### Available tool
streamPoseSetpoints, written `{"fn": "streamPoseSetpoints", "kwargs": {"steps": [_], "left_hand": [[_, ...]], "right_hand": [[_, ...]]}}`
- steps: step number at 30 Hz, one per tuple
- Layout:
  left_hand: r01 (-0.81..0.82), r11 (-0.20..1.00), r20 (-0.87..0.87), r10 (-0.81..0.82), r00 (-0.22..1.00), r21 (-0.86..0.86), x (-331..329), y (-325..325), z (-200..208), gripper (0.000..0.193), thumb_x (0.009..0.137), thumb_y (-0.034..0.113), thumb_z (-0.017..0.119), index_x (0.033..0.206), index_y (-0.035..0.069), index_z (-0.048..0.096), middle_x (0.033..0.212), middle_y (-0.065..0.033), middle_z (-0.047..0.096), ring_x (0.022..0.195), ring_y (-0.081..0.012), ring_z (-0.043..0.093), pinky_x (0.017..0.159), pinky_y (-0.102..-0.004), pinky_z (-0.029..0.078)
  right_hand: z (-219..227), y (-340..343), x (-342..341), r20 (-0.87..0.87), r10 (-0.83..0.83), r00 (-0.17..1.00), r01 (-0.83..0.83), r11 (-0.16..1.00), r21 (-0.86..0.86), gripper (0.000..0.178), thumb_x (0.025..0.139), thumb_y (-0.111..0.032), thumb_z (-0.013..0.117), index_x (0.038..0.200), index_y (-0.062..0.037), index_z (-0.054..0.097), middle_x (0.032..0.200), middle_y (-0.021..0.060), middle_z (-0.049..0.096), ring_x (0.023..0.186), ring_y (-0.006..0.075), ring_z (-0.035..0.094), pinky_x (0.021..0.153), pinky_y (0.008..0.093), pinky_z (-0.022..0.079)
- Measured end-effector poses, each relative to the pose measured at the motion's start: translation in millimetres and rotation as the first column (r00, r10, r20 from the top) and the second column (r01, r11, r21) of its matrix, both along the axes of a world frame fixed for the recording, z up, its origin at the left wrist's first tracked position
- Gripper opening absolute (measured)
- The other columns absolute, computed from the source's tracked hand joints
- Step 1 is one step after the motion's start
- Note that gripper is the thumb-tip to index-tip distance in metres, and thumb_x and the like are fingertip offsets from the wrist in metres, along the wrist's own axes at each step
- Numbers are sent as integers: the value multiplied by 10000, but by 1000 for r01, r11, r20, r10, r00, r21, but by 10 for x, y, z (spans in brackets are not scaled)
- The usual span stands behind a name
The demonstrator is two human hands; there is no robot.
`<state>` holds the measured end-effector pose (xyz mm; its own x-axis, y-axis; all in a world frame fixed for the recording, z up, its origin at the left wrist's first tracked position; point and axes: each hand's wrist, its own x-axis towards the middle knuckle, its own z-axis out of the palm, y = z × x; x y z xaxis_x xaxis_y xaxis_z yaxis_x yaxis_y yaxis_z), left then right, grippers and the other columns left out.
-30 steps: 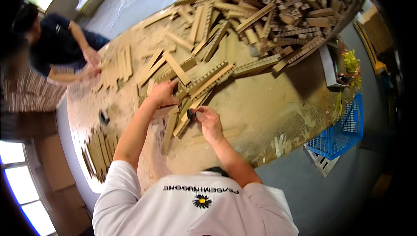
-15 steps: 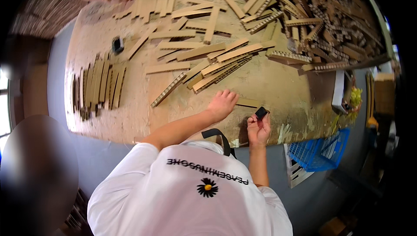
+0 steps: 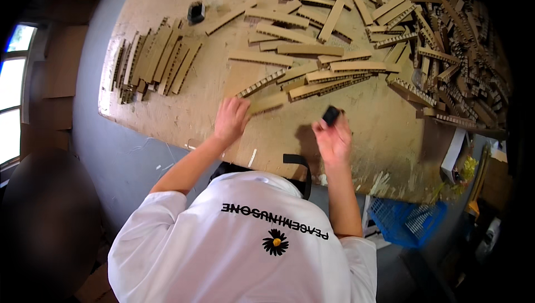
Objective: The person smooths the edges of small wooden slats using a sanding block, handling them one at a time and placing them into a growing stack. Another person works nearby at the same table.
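Note:
My left hand (image 3: 233,120) is closed on the end of a brown cardboard strip (image 3: 270,103), which points to the right and is slightly blurred. To the right, my right hand (image 3: 335,140) pinches a small black block-like object (image 3: 331,115) above the table; its exact kind cannot be made out. Beyond the hands lie loose strips with honeycomb edges, among them one tilted strip (image 3: 261,83) just past my left hand. Several strips stand close together in a row (image 3: 159,60) at the left.
A large heap of strips (image 3: 446,57) covers the right end of the wooden table (image 3: 384,141). A small black open container (image 3: 196,12) sits toward the far left. Below the table's right edge is a blue plastic crate (image 3: 407,222); a window (image 3: 14,85) is at the far left.
My left hand has moved left and now holds a strip that lay on the table near my right hand. My right hand keeps the black object. The view has shifted; the other person's hands are out of sight.

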<state>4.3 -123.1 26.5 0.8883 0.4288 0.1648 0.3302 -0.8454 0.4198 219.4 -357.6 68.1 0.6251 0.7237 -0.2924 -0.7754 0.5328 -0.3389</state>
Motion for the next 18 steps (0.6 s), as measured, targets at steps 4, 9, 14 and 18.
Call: {"fn": "streamPoseSetpoints", "kwargs": {"steps": [4, 9, 14, 18], "left_hand": [[26, 999, 94, -28, 995, 22, 277, 128, 66, 426, 784, 61, 777, 1182, 21, 630, 1380, -186, 571, 1301, -408, 539, 1086, -533, 441], [258, 966, -53, -259, 964, -26, -181, 198, -266, 292, 874, 86, 666, 1142, -17, 614, 1552, -209, 478, 1468, -423, 425, 1211, -578, 332], [342, 939, -131, -343, 930, -35, -614, 337, -148, 256, 892, 98, 622, 1118, -23, 629, 1603, -201, 440, 1508, -422, 374, 1250, -585, 280], [356, 932, -121, -362, 924, -74, -438, 279, -40, 376, 847, 158, 732, 1174, -3, 642, 1626, -193, 394, 1543, -405, 313, 1272, -582, 241]], "right_hand": [[67, 451, -800, -135, 123, 983, -148, 968, -201, 139, 1062, -192, 647, 1163, -96, 650, 1063, 67, 703, 888, 202, 640, 964, 427, 545], [-258, -193, -1678, -54, 55, 997, -76, 819, -568, 188, 1089, -214, 612, 1225, -86, 631, 1094, 68, 707, 921, 219, 692, 997, 477, 567], [-18, -474, -1775, 80, -118, 990, 141, 873, -466, 141, 1089, -198, 612, 1207, -121, 607, 1119, 37, 687, 934, 167, 655, 938, 426, 550], [-8, -81, -1545, 135, -138, 981, 179, 912, -370, 192, 1068, -223, 637, 1256, -186, 651, 1127, -10, 701, 943, 174, 650, 906, 412, 510]]}}
